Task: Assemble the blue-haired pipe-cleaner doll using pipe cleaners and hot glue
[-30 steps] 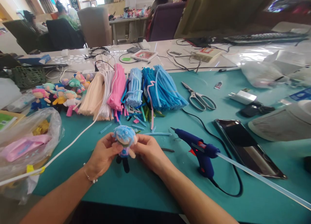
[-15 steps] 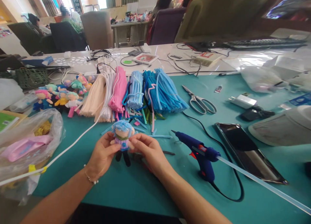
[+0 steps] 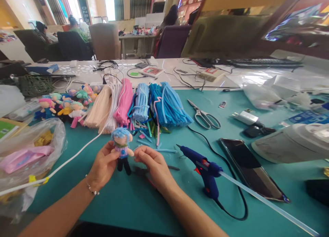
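A small doll (image 3: 121, 146) with blue hair, a pink and blue top and black legs is held upright over the green mat. My left hand (image 3: 105, 164) pinches it from its left side. Just right of the doll, my right hand (image 3: 154, 163) has thumb and fingers pressed together by the doll's arm; whether anything is between them is too small to tell. Dark-jawed pliers (image 3: 141, 172) lie partly hidden beneath my right hand. Short blue stem pieces (image 3: 164, 150) rest on the mat behind it.
Bundles of fuzzy stems (image 3: 141, 101) stand behind my hands, with finished dolls (image 3: 66, 105) to their left. Scissors (image 3: 204, 115), a blue glue gun (image 3: 205, 165) and a phone (image 3: 253, 168) lie right. A plastic bag (image 3: 55, 137) is at left; people sit beyond.
The right fingers have come slightly away from the doll's body, and more of its arm and legs shows. The doll has shifted left and turned a little. The camera view has tilted up.
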A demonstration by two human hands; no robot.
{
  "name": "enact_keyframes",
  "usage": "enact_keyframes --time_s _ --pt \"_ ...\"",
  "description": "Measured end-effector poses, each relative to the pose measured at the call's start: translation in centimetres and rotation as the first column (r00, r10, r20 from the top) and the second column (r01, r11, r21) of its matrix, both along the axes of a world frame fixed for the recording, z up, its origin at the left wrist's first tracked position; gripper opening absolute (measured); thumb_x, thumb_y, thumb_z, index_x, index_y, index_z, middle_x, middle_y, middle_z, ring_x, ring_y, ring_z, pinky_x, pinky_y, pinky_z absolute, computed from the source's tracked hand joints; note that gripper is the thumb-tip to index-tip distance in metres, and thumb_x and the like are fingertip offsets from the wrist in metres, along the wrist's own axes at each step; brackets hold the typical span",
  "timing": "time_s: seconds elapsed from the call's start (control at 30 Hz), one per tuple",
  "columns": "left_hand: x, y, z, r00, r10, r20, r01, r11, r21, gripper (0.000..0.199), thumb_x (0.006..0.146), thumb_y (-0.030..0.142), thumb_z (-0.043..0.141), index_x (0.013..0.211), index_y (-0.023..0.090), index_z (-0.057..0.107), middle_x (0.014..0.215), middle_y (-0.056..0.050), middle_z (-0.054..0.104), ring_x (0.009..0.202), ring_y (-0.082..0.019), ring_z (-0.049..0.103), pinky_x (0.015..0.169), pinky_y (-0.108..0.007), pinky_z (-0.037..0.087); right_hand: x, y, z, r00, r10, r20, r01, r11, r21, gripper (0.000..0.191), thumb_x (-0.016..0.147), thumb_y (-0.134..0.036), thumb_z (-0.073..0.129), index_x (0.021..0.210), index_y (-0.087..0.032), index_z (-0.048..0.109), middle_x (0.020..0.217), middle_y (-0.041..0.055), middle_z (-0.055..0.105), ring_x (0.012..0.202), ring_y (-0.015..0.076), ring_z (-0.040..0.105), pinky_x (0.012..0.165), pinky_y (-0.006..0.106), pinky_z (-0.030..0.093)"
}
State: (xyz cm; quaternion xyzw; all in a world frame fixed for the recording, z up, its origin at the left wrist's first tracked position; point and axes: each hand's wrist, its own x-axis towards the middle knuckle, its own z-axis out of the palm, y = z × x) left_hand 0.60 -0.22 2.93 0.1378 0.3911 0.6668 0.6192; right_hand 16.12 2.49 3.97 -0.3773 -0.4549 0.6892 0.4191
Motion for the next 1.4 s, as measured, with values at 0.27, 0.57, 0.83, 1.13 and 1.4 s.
enact_keyframes --time_s 0.27,0.57,0.83,1.13,1.4 --pt "-0.2 0.4 -0.5 0.999 0.000 0.040 -0.001 1.000 0.017 0.033 0.053 0.012 0.084 0.081 0.016 0.067 0.073 0.001 0.074 0.067 -0.014 0.068 0.072 -0.026 0.052 0.2 0.2 -0.1 0.999 0.021 0.028 -0.022 0.998 0.059 0.041 0.073 -0.058 0.069 0.066 -0.018 0.062 0.063 -0.0012 0.052 0.064 0.0136 0.044 0.068 0.027 0.037" --pt "0.1 0.5 -0.3 1.000 -0.025 0.009 0.025 0.999 0.027 0.036 0.051 0.013 0.085 0.079 0.017 0.063 0.068 0.002 0.072 0.066 -0.014 0.068 0.072 -0.027 0.052 0.4 0.3 -1.0 0.999 -0.039 -0.016 0.040 0.996 0.082 0.033 0.077 -0.049 0.060 0.060 -0.021 0.053 0.064 0.0004 0.048 0.068 0.0178 0.045 0.069 0.030 0.038" --pt "0.4 0.2 0.0 0.995 -0.059 -0.086 0.063 0.996 0.055 0.033 0.055 0.015 0.085 0.080 0.018 0.064 0.076 0.001 0.073 0.070 -0.015 0.070 0.074 -0.027 0.052 0.3 0.3 -0.9 0.991 -0.093 0.094 0.080 0.988 0.133 0.049 0.081 -0.059 0.055 0.051 -0.023 0.043 0.054 -0.0018 0.040 0.061 0.0172 0.046 0.065 0.031 0.040" --pt "0.8 -0.3 -0.6 0.966 -0.019 -0.259 0.058 0.988 0.142 0.034 0.061 0.017 0.083 0.089 0.018 0.064 0.086 -0.001 0.073 0.081 -0.017 0.068 0.081 -0.030 0.051 -0.1 -0.1 -0.8 0.993 -0.076 0.086 0.064 0.989 0.130 0.045 0.064 -0.054 0.080 0.085 -0.022 0.056 0.081 0.0000 0.056 0.072 0.0152 0.052 0.063 0.027 0.042" --pt "0.7 -0.7 -1.2 0.948 -0.025 -0.319 0.071 0.988 0.134 0.031 0.064 0.017 0.082 0.089 0.018 0.064 0.085 -0.002 0.072 0.080 -0.016 0.066 0.077 -0.028 0.050 -0.8 -0.2 -1.5 0.991 0.117 0.071 -0.120 0.992 0.047 0.050 0.061 -0.056 0.080 0.083 -0.020 0.054 0.077 0.0004 0.064 0.067 0.0167 0.059 0.063 0.031 0.047"
